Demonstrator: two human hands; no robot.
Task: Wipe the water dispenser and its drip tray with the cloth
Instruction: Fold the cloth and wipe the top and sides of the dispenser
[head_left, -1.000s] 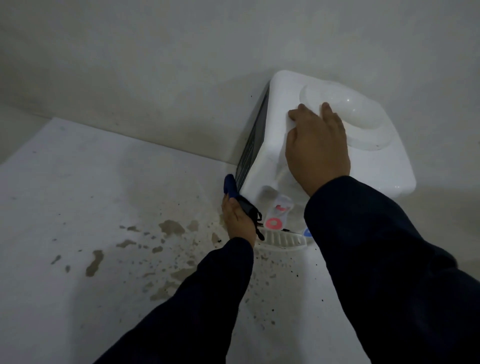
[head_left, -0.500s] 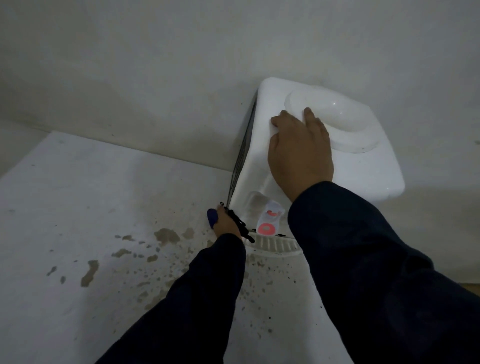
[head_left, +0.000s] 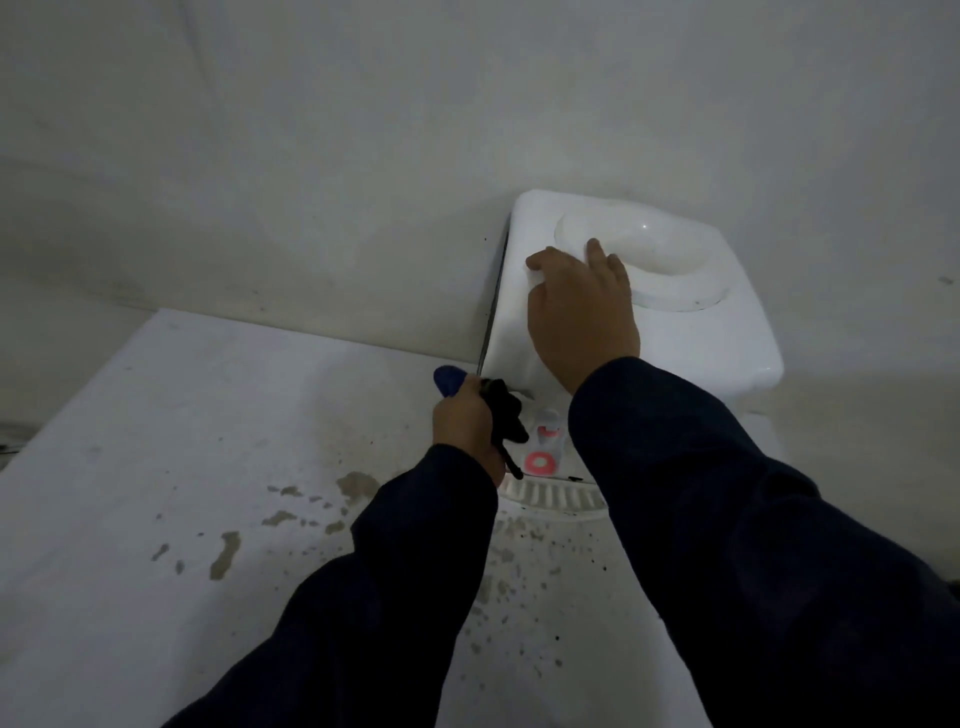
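Note:
A white tabletop water dispenser (head_left: 727, 338) stands against the wall, its round bottle well on top. My right hand (head_left: 582, 312) lies flat on its top front corner, fingers spread. My left hand (head_left: 465, 421) is closed on a dark blue and black cloth (head_left: 501, 410) pressed against the dispenser's lower left front corner, beside the tap with the red lever (head_left: 540, 460). The slotted white drip tray (head_left: 550, 496) juts out below the taps, partly hidden by my sleeves.
The dispenser sits on a white counter (head_left: 156, 467) marked with brown stains and specks (head_left: 223, 553) in front of it. A pale wall (head_left: 363, 156) runs behind, close to the dispenser's back. The counter's left edge drops off at far left.
My left hand with the cloth has shifted slightly up along the dispenser's left front corner, toward the taps. My right hand stays flat on the top.

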